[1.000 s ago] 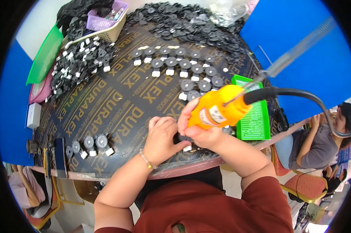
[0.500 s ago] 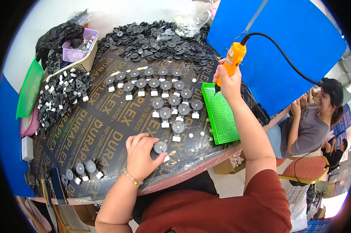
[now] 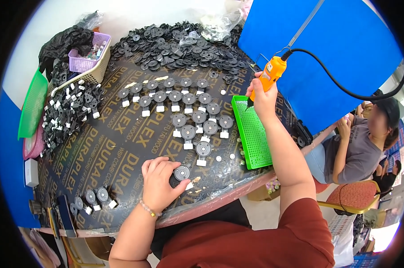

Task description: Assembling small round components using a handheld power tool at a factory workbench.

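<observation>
Near the table's front edge, my left hand (image 3: 161,184) grips a round black disc part (image 3: 182,173) between thumb and fingers. A small white block (image 3: 189,186) sticks out at its lower side. My right hand (image 3: 263,99) is wrapped round an orange electric screwdriver (image 3: 271,75), its dark tip pointing down over the far left end of a green perforated tray (image 3: 253,134). Ahead of my left hand stand several similar black discs with white blocks (image 3: 188,132), set out in loose rows.
Loose black discs (image 3: 179,49) are heaped at the back, and black and white pieces (image 3: 70,111) at the left beside stacked baskets (image 3: 92,69). More assembled discs (image 3: 102,194) lie front left. A blue panel (image 3: 318,49) rises behind the screwdriver's cord. A co-worker (image 3: 358,143) sits at right.
The screwdriver and my right hand have shifted slightly, with the tip still above the tray. My left hand keeps its grip on the disc part. The whole view has moved a little.
</observation>
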A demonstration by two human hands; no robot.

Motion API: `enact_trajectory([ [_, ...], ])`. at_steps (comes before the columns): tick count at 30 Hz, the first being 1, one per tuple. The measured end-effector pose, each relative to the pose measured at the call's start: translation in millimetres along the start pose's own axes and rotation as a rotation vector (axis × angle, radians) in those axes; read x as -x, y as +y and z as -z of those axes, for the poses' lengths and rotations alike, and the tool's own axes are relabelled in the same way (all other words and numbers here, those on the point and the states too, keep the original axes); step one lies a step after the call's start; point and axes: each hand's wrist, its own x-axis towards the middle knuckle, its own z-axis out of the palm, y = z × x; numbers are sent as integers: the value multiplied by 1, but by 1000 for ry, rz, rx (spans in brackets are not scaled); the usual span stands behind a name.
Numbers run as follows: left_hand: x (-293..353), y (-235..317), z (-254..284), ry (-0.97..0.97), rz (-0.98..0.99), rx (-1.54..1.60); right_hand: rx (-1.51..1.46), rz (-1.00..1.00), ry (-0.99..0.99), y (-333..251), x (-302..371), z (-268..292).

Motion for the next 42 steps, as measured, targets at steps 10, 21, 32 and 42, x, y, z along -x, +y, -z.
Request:
enact_trajectory([
  [10, 3, 2, 5, 13, -19, -25, -211, 124, 28, -33, 6, -5],
  [21, 3, -5, 0, 6, -23, 15, -600, -63, -678, -102, 127, -108],
  [32, 5, -5, 2, 5, 3, 43, -659, -175, -589, -93, 148, -130],
  [42, 5, -11, -3, 31, -44, 49, -550, -201, -633, -92, 153, -132],
])
